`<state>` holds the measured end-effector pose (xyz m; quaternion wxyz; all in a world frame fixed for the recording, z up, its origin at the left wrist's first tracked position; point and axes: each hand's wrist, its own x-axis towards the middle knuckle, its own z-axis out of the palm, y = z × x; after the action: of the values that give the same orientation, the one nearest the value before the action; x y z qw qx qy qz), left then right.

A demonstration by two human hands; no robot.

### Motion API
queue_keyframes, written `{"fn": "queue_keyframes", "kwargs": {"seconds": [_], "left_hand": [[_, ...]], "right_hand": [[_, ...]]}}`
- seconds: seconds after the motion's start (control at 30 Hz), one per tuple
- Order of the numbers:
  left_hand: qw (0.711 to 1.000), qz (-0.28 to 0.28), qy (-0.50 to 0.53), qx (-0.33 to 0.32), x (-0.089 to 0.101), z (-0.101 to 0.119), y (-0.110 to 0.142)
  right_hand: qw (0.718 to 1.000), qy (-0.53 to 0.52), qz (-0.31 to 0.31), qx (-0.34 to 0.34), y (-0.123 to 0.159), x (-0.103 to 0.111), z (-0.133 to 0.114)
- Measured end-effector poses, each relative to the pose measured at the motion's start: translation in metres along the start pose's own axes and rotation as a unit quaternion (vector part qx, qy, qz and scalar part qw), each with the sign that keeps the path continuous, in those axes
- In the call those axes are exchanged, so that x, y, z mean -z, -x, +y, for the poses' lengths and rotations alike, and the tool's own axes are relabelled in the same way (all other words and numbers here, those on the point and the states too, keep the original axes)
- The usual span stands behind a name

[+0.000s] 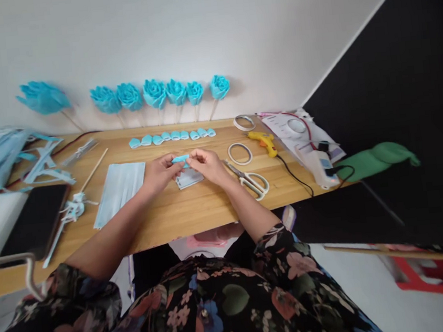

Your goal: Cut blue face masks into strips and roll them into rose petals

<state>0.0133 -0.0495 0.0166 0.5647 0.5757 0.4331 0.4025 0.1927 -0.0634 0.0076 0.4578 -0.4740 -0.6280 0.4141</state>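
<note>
Both hands [159, 173] [207, 165] pinch apparently folded fabric [180, 160].

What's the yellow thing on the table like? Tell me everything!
The yellow glue gun looks like plastic, with an orange trigger. It lies on the wooden table, right of the two tape rings, its nozzle pointing up and left. A black cord runs from its handle toward the table's front edge. No hand touches it.
</note>
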Motion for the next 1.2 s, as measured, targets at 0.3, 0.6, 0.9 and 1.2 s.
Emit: {"fn": "queue_keyframes", "kwargs": {"seconds": [0.3,0.6,0.9,1.2], "left_hand": [[0.998,0.045,0.04,-0.018,-0.003,0.004,0.0],[0.998,0.038,0.036,-0.019,-0.005,0.003,0.002],[0.999,0.027,0.026,-0.018,-0.004,0.001,0.001],[1.0,0.018,0.018,-0.016,-0.005,0.003,0.003]], "right_hand": [[0.978,0.101,0.18,0.016,0.023,0.076,-0.011],[0.918,0.343,0.191,-0.058,0.066,0.088,0.031],[0.874,0.444,0.174,-0.095,0.059,0.076,0.026],[0.903,0.365,0.193,-0.122,0.061,0.081,0.031]]}}
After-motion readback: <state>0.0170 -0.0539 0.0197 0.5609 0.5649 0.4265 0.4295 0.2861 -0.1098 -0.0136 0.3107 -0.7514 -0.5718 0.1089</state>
